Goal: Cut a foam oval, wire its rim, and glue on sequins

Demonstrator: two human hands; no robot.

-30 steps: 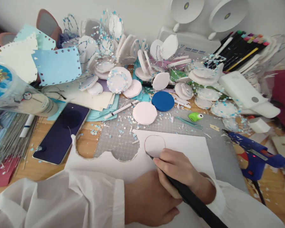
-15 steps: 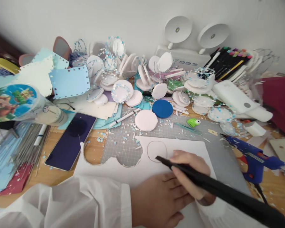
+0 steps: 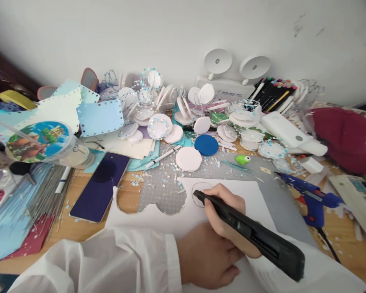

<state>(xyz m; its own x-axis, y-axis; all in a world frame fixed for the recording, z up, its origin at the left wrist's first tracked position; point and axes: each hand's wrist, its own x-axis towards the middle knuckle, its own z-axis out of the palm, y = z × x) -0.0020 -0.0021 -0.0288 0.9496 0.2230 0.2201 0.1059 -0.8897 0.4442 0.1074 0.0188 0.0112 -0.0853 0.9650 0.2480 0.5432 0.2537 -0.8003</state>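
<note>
A white foam board (image 3: 158, 226) with scalloped cut-outs along its far edge lies in front of me, and a circle (image 3: 198, 186) is outlined near its top. My right hand (image 3: 227, 207) is closed around a long black utility knife (image 3: 259, 236), whose tip rests at the circle's left side. My left hand (image 3: 209, 256) presses down on the board just below, fingers spread and partly hidden under the right hand. Beyond the board lie a white foam disc (image 3: 188, 159) and a blue round lid (image 3: 206, 145).
A phone (image 3: 100, 187) and a drink cup (image 3: 76, 150) stand at left. To the right lies a blue glue gun (image 3: 312, 199). White discs with starry trim (image 3: 158, 126) crowd the back, before a twin-headed white lamp (image 3: 225, 81). The grey cutting mat (image 3: 288, 211) lies beneath the board.
My right hand has tilted the knife and moved its tip to the circle's left side. My left hand stays on the board. The view has shifted slightly to the right and up.
</note>
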